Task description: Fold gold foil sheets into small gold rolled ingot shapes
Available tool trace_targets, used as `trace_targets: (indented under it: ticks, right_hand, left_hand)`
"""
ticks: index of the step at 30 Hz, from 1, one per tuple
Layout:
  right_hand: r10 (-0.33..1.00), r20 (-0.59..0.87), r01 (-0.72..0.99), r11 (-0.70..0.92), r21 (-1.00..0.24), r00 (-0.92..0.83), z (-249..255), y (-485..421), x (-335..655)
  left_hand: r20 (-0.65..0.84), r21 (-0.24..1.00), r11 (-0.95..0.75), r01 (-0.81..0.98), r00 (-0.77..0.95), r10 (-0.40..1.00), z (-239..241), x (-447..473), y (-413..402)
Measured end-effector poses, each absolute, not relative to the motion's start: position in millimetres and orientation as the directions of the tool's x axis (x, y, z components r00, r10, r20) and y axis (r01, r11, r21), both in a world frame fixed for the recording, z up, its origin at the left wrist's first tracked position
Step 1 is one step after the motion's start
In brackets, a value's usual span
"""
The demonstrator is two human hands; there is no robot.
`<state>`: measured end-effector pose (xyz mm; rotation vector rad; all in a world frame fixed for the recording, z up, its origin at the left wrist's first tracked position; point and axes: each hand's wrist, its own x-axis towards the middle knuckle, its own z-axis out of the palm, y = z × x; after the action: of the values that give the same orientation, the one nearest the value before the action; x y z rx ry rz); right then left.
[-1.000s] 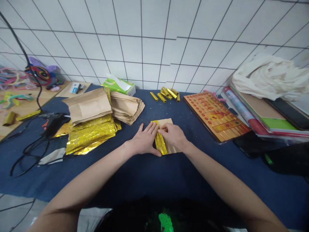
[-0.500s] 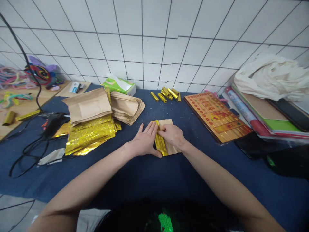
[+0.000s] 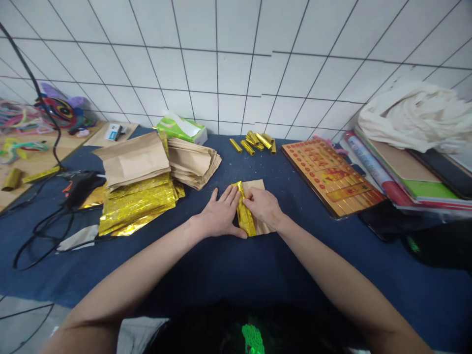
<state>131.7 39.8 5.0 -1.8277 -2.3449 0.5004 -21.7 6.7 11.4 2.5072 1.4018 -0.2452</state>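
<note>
A sheet of paper, gold foil on one side and brown on the other, [image 3: 246, 216] lies on the blue cloth [image 3: 236, 265] in the middle of the table, with its left edge rolled over into a gold strip. My left hand [image 3: 220, 214] rests flat against the left side of that strip, fingers stretched out. My right hand [image 3: 263, 206] lies on the brown side of the sheet, its fingertips curled and pinching the rolled gold edge near the top.
A stack of gold foil sheets [image 3: 138, 204] with brown sheets [image 3: 191, 162] on it lies to the left. Several finished gold rolls [image 3: 254, 142] sit near the wall. An orange printed pack [image 3: 332, 174], books and white cloth [image 3: 413, 115] are right. A glue gun [image 3: 79, 187] with cables lies left.
The view has shifted slightly. Both hands stay on the gold sheet in nearly the same place, and the rolled gold edge looks a little tighter.
</note>
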Motion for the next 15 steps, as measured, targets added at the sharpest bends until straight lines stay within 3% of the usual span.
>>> trace_targets:
  ticks: [5,10,15]
  right_hand:
    - [0.959,-0.036,0.920,0.258,-0.297,-0.280,6,32,131]
    - [0.807,0.205,0.792,0.587,-0.166,-0.554,1,22,129]
    - [0.756,0.037,0.748,0.652,-0.124,-0.653,-10,25,138]
  left_hand:
    - [-0.291,0.144,-0.502,0.853,0.521,0.802,12,-21,8]
    - [-0.284,0.152,-0.518,0.842,0.539,0.793,11,-21,9]
    - [-0.270,0.165,-0.503,0.848,0.530,0.804,10,-21,8]
